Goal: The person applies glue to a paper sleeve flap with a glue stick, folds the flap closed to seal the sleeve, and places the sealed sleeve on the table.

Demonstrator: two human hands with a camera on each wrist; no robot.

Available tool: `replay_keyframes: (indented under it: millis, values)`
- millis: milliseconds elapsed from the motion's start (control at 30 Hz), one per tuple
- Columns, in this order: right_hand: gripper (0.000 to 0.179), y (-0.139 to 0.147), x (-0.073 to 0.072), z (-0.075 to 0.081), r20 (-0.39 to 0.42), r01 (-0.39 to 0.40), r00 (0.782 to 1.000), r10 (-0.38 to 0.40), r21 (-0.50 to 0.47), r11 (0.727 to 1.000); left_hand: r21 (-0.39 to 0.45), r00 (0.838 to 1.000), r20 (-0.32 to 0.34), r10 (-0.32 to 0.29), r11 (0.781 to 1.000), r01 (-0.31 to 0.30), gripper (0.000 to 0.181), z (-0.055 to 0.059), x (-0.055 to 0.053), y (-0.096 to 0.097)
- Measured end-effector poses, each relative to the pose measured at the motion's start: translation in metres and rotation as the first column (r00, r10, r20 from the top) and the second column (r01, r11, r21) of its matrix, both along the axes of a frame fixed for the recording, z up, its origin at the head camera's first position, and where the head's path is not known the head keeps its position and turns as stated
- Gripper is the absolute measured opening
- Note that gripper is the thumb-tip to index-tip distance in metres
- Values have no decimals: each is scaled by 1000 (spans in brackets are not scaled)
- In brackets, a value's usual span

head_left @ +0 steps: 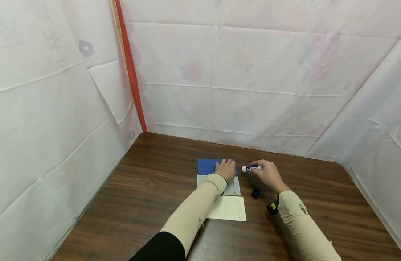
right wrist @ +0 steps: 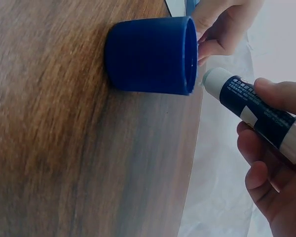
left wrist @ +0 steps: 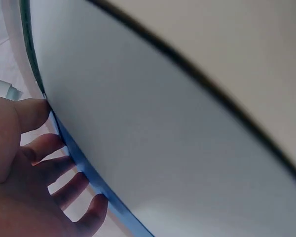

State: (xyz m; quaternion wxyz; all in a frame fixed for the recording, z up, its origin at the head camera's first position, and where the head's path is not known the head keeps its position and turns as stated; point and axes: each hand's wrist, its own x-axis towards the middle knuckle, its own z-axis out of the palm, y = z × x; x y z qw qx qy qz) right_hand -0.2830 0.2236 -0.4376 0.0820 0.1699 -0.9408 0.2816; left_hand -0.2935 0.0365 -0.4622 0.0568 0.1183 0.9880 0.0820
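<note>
My left hand point(head_left: 225, 170) rests on the blue piece point(head_left: 207, 166) at the top of a pale grey envelope point(head_left: 201, 179). In the left wrist view its fingers are spread, with the fingertips point(left wrist: 99, 201) touching the blue edge. My right hand point(head_left: 269, 175) pinches an uncapped glue stick point(right wrist: 259, 109) between thumb and fingers, just right of the blue piece. The stick lies nearly level, its white end pointing left. Its dark blue cap point(head_left: 256, 193) stands on the table below the right hand.
A cream envelope point(head_left: 228, 208) lies nearer to me, partly under my left sleeve. The brown wooden table point(head_left: 148, 181) is bordered by white sheeting point(head_left: 233, 90) at the back and on both sides. A red strip point(head_left: 131, 69) runs down the back left corner.
</note>
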Motion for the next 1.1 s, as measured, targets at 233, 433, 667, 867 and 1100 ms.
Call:
replay_keyframes:
  millis: [233,433,667,867,1100]
  values:
    - [21,1,2,-1,7,14,1000,-14,-5,1000,-2,1000,-8,6,1000,-6,46,-5,-2,-1]
    - [21,2,2,0,5,9,1000,-9,-8,1000,-60,1000,-1,-18,998,18,49,5,3,-1]
    - [22,3,5,-1,16,6,1000,-6,-15,1000,-58,999,39,-22,998,25,49,-2,-4,4]
    - [21,5,6,-3,33,10,999,-10,-13,1000,-22,999,49,-16,1000,17,46,6,3,2]
    - [21,7,6,-1,10,25,1000,-25,-1,1000,-40,1000,16,-26,999,26,48,15,7,-2]
